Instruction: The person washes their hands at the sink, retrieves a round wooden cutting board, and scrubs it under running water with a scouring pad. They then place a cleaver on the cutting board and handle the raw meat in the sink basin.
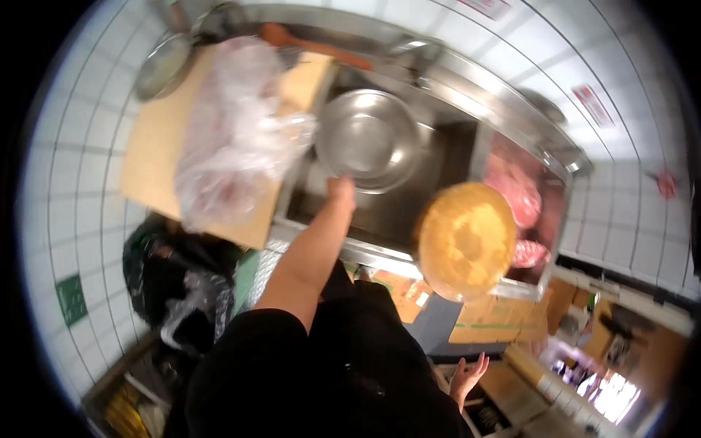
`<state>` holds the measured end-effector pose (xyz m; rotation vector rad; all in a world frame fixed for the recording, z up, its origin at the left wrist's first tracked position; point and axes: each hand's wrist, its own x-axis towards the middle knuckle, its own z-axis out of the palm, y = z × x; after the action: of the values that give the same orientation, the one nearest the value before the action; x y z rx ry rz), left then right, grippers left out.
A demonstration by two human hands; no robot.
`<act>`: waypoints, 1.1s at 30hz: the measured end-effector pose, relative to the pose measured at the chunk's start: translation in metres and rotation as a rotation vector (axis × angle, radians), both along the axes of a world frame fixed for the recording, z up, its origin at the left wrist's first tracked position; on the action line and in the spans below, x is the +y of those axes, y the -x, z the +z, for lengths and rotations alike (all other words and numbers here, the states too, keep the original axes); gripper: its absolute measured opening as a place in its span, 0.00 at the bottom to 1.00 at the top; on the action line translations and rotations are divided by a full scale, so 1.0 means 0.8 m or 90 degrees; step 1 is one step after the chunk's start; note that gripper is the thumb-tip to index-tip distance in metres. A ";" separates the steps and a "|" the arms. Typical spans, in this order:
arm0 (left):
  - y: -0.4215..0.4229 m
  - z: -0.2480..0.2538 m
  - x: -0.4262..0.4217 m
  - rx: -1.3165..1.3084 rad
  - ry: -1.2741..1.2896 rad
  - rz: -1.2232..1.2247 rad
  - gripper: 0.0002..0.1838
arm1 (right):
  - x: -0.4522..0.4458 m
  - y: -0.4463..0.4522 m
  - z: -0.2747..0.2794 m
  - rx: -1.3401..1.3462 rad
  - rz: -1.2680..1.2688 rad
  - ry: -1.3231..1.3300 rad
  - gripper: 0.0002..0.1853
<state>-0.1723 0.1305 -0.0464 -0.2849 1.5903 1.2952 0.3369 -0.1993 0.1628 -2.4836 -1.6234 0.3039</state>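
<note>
My left hand (pixel 341 191) reaches into the left sink basin (pixel 456 150) and is closed on the near rim of a round stainless steel bowl (pixel 365 139). The bowl looks bare inside. Low on the right, away from the sink, is my right hand (pixel 469 374), its fingers spread and nothing in them. A thick round chopping block (pixel 467 237), yellow-brown with a darker middle, rests over the right part of the sink. Red meat (pixel 520 197) lies in the right basin, partly covered by the block. The picture is slightly blurred.
A clear plastic bag of pinkish contents (pixel 230 139) lies on a wooden board (pixel 153 160) left of the bowl. Behind stand a faucet (pixel 416 55) and a wooden-handled tool (pixel 314 45). A black garbage bag (pixel 164 270) sits lower left; flattened cardboard (pixel 496 321) is on the floor.
</note>
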 end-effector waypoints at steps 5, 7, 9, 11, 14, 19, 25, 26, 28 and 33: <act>0.018 0.153 -0.095 0.301 -0.177 -0.193 0.24 | 0.065 0.023 -0.043 0.037 0.112 0.037 0.38; 0.056 0.189 -0.150 0.402 -0.285 -0.154 0.17 | 0.106 0.049 -0.037 0.002 0.189 0.035 0.37; 0.122 0.223 -0.204 0.621 -0.280 -0.093 0.17 | 0.147 0.050 -0.046 0.045 0.225 -0.006 0.37; 0.190 0.253 -0.251 0.894 -0.144 0.033 0.18 | 0.181 0.074 -0.036 0.069 0.215 -0.014 0.37; 0.295 0.243 -0.300 0.936 0.050 0.242 0.19 | 0.229 0.103 -0.028 0.078 0.289 -0.053 0.36; 0.421 0.135 -0.346 0.877 0.311 -0.229 0.16 | 0.270 0.161 0.007 0.063 0.346 -0.072 0.37; 0.483 0.029 -0.332 0.377 0.039 0.084 0.15 | 0.268 0.150 0.025 -0.004 0.364 -0.131 0.38; 0.496 0.022 -0.333 0.303 -0.018 0.129 0.16 | 0.268 0.154 0.039 -0.006 0.339 -0.118 0.38; 0.512 0.037 -0.357 0.580 0.135 -0.258 0.17 | 0.261 0.148 0.049 -0.020 0.321 -0.129 0.38; 0.470 0.185 -0.395 0.764 0.283 -0.483 0.22 | 0.234 0.111 0.040 -0.032 0.193 -0.142 0.37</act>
<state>-0.5480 -0.1855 0.1012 0.9384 2.5890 0.4267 0.2482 -0.0123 0.1948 -2.0992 -1.9369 0.0886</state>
